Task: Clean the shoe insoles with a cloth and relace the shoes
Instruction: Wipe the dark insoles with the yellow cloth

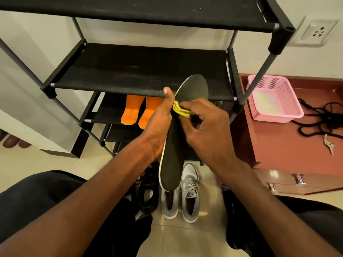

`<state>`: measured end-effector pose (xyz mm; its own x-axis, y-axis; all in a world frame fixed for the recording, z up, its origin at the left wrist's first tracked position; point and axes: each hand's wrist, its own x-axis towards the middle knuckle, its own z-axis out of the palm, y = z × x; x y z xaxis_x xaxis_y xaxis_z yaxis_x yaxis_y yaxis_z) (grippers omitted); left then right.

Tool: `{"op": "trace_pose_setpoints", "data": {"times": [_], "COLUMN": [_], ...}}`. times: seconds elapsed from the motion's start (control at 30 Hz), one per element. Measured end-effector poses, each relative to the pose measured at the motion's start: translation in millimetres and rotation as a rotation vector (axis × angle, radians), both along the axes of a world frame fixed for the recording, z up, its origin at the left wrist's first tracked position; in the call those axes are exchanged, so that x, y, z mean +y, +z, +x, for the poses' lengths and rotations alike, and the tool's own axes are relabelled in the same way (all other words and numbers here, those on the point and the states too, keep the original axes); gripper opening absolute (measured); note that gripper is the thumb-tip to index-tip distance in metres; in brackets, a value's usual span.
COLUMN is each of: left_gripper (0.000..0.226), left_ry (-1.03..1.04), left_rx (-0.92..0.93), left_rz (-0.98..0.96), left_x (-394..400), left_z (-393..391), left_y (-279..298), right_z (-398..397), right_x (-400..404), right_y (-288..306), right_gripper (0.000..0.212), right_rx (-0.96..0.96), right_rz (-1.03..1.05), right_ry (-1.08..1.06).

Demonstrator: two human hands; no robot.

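My left hand [159, 125] grips a long dark insole [173, 164] with a pale edge, holding it up in front of the shoe rack, toe end pointing away. My right hand [204, 125] pinches a small folded yellow cloth [181, 109] against the insole's upper face near its middle. On the floor below stand two grey and white sneakers [188, 193], the right one laced. A black shoe [146, 191] lies to their left. Two orange insoles [138, 111] rest on a lower rack shelf. Black laces [315, 119] lie in a tangle on the cabinet top at right.
A black shoe rack [141, 71] fills the middle of the view. At right stands a low reddish cabinet [278, 145] with a pink basket [274, 98] and keys [329, 145] on it. My knees in dark trousers frame the bottom corners. The floor is pale tile.
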<state>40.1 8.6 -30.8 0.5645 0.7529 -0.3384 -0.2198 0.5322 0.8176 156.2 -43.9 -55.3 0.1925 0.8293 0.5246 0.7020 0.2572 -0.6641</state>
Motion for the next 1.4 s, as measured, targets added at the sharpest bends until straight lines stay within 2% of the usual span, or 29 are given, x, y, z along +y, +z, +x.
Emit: {"op": "trace_pose_setpoints", "data": {"times": [0.1,0.23,0.33,0.43,0.53,0.63,0.7,0.77,0.93,1.03,1.13,1.23,1.33,1.4], "left_gripper": [0.06,0.053,0.051,0.046,0.039,0.032,0.031,0.031,0.035,0.031,0.024,0.024,0.02,0.02], "left_ry": [-0.099,-0.16,-0.12,0.054,0.164,0.24,0.281,0.307,0.324,0.314,0.318,0.3,0.258,0.243], "left_rx": [-0.01,0.066,0.086,0.068,0.267,0.428,0.475,0.492,0.499,0.495,0.474,0.408,0.373,0.377], "left_rz": [-0.018,0.05,0.008,-0.098,-0.149,-0.192,-0.17,-0.14,-0.129,-0.109,-0.109,-0.14,-0.138,-0.137], "left_x": [-8,-4,-4,-3,2,7,11,15,25,28,32,32,35,36], "left_z": [-2,-9,-16,-27,-40,-49,-53,-55,-55,-50,-46,-42,-34,-31], "left_y": [-5,-13,-14,-20,-31,-49,-58,-61,-68,-70,-70,-74,-86,-95], "right_z": [11,33,40,19,-10,-17,-10,-3,0,-2,-5,-12,-18,-14], "right_x": [13,33,35,22,4,-4,-5,-6,-16,-14,-12,-11,-8,0], "right_y": [-1,0,-3,-7,-10,-11,-12,-14,-14,-23,-35,-42,-45,-47], "right_gripper": [0.038,0.024,0.022,0.024,0.023,0.012,0.014,0.021,0.018,0.044,0.063,0.047,0.02,0.022], "right_rx": [-0.041,-0.075,-0.058,-0.111,-0.136,-0.026,0.114,0.274,0.592,0.669,0.571,0.523,0.658,0.729], "right_rz": [0.008,0.044,-0.067,-0.314,-0.613,-0.699,-0.773,-0.817,-0.946,-1.006,-1.087,-1.111,-1.038,-0.991], "right_ry": [-0.109,-0.267,-0.335,-0.092,0.209,0.169,0.09,0.009,-0.191,-0.205,-0.144,-0.05,-0.079,-0.138]}}
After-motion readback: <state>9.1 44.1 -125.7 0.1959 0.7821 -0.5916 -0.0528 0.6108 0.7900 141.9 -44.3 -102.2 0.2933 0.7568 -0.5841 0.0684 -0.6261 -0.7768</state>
